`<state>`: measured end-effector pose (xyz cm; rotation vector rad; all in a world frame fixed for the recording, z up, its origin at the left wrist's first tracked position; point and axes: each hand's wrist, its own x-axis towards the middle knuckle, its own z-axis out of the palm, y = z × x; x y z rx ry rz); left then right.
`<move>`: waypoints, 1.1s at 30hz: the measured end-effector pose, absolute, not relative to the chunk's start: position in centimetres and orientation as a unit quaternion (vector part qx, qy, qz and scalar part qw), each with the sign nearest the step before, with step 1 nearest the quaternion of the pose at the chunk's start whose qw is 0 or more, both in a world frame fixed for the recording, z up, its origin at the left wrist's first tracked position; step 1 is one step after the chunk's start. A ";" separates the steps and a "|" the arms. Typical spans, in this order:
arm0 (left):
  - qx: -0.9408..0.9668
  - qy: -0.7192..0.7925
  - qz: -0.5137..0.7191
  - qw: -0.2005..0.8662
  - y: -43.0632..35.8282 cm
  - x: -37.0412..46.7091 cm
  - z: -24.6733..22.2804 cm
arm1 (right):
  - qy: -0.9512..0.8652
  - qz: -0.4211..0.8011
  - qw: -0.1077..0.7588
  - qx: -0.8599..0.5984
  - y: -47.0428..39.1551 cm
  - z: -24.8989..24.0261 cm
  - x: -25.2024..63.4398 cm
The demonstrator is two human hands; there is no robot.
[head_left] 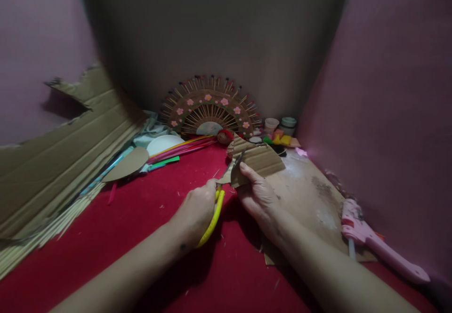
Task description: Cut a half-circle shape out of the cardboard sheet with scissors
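My left hand (201,209) is closed around yellow-handled scissors (213,223), whose dark blades point up and away from me. The blades lie across a piece of corrugated cardboard (263,160), with a narrow strip of it on their left side. My right hand (259,195) grips the cardboard from the right, thumb on top near the blades and the other fingers mostly hidden beneath. Both hands are above a red cloth (169,219).
A decorated stick fan (210,103) leans on the back wall. Large cardboard (63,148), a cardboard disc (127,164) and thin sticks (60,219) lie left. On the right, a pink glue gun (374,237) rests by a brown board (310,200); cups (271,124) stand behind.
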<state>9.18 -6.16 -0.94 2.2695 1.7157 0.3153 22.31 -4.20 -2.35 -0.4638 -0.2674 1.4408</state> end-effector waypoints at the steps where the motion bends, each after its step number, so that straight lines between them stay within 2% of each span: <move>1: 0.791 0.589 0.090 0.139 -6.1 9.2 -0.7 | -0.122 0.652 0.718 -0.211 -4.2 -2.4 22.3; 4: 0.807 0.578 0.035 0.117 -6.0 9.1 -0.2 | -0.120 0.656 0.713 -0.216 -4.2 -2.4 22.4; 9: 0.807 0.586 0.011 0.076 -6.3 8.9 -0.1 | -0.071 0.661 0.715 -0.214 -4.1 -1.8 22.8; 26: 0.798 0.567 0.165 0.123 -6.0 8.8 -2.3 | -0.074 0.649 0.726 -0.216 -4.4 -1.4 23.2; 33: 0.797 0.578 0.107 0.134 -6.1 8.9 -1.2 | -0.084 0.647 0.726 -0.216 -4.3 -1.5 23.4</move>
